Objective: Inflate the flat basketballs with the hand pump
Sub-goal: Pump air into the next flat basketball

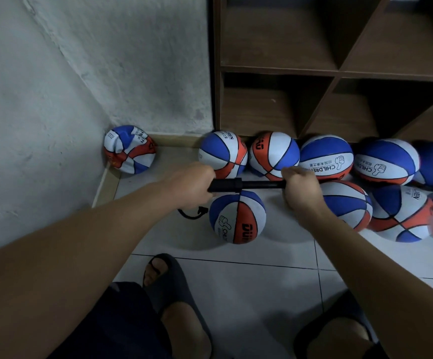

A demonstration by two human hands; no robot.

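Crosswise, pump (238,184) between curled fingers (291,173).

Nine blue, white and orange rubber basketballs (237,216) (one crumpled flat in the corner (129,149), two cut off at right edge). One black plastic hand pump (238,184). Two hands, two dark slide sandals (170,283). One brown wooden cubby shelf (337,71).

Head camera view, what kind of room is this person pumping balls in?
Probably a sports equipment storeroom, perhaps at a school: many matching basketballs lie along a bare plaster wall, beside an empty wooden cubby shelf on a tiled floor.
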